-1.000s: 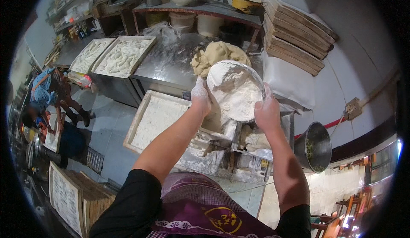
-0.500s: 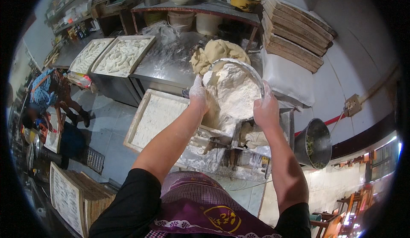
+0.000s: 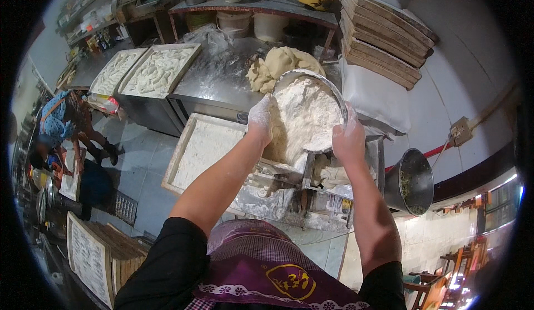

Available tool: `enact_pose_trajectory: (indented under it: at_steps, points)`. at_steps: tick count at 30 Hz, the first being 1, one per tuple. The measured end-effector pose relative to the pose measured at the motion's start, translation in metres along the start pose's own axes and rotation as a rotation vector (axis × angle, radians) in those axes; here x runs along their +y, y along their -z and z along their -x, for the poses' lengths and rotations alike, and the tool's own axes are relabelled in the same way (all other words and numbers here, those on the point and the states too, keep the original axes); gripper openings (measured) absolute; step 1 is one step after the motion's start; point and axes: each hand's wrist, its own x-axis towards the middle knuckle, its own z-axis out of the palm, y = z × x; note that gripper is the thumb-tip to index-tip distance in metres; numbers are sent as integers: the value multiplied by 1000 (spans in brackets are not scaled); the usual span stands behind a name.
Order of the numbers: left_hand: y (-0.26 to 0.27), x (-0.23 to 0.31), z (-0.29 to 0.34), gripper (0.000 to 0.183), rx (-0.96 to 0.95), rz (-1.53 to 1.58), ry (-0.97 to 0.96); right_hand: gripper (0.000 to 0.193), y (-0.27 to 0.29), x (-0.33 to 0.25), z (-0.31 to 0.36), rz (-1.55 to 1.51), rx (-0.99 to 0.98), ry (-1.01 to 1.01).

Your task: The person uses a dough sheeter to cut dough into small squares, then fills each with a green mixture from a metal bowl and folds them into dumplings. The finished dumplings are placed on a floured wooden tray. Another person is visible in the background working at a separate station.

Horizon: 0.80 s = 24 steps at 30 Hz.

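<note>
Both my hands grip a round metal basin (image 3: 337, 96) at its sides, tipped toward me. White flour (image 3: 308, 115) fills it and slopes down over its near lip onto the floury metal machine (image 3: 278, 172) below. My left hand (image 3: 260, 118), dusted white, is closed on the left side. My right hand (image 3: 349, 140) clasps the right rim, its fingertips partly hidden. Just beyond the basin, a big lump of pale dough (image 3: 286, 64) rests on the steel counter (image 3: 211, 90). More dough (image 3: 332, 174) lies in the machine's right-hand compartment.
A flour-covered tray (image 3: 203, 148) lies left of the machine. Two trays of shaped dough pieces (image 3: 158, 70) sit on the far left counter. Stacked wooden boards (image 3: 384, 40) stand at the far right, above a white sack (image 3: 372, 96). A grey bucket (image 3: 409, 182) is at right. Another person (image 3: 64, 118) bends over at left.
The basin has tipped further toward me and its far rim has risen a little. The flour has slid toward the near lip. Both hands keep their hold.
</note>
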Motion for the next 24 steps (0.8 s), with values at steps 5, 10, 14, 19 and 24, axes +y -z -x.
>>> enact_pose_trajectory:
  at_steps: [5,10,14,19,24]
  points:
    - [-13,3,10,63,30,-5,-82,62,2,2,4,2,-46,-14]
    - [-21,12,19,73,-75,-38,-73,61,4,-9,3,-84,-58,-29]
    - [-32,16,39,59,-114,171,19,61,2,-6,10,-83,-41,11]
    - [-7,6,5,55,11,98,-100,62,-1,-8,7,-60,-10,43]
    - [2,0,0,47,-14,112,-79,62,-1,0,10,-41,36,72]
